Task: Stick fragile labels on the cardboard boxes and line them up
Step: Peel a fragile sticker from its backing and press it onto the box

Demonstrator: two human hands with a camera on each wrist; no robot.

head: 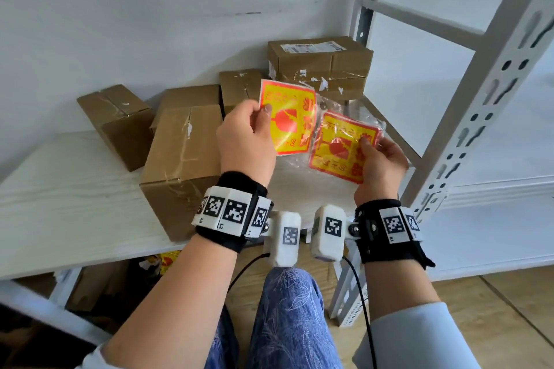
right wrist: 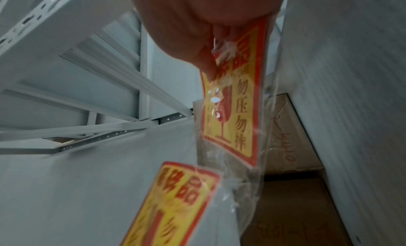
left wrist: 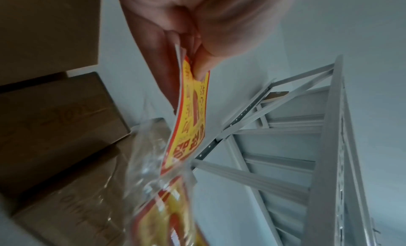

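My left hand (head: 248, 132) pinches one yellow-and-red fragile label (head: 289, 118) by its left edge, held up above the shelf; the left wrist view shows the same label (left wrist: 191, 117) edge-on under my thumb. My right hand (head: 379, 159) grips a clear plastic bag (head: 353, 117) that holds a stack of labels (head: 341, 147), also seen close in the right wrist view (right wrist: 237, 111). Several brown cardboard boxes lie behind and to the left: a large box (head: 183, 165) nearest, a tilted box (head: 120, 123), and a taped box (head: 320, 63) on top at the back.
The boxes sit on a pale wooden shelf board (head: 60, 195). A white metal rack upright (head: 467, 129) with slots rises at the right. More cardboard and yellow labels (head: 165, 260) lie below the shelf. My knees in blue patterned trousers (head: 284, 317) are under the hands.
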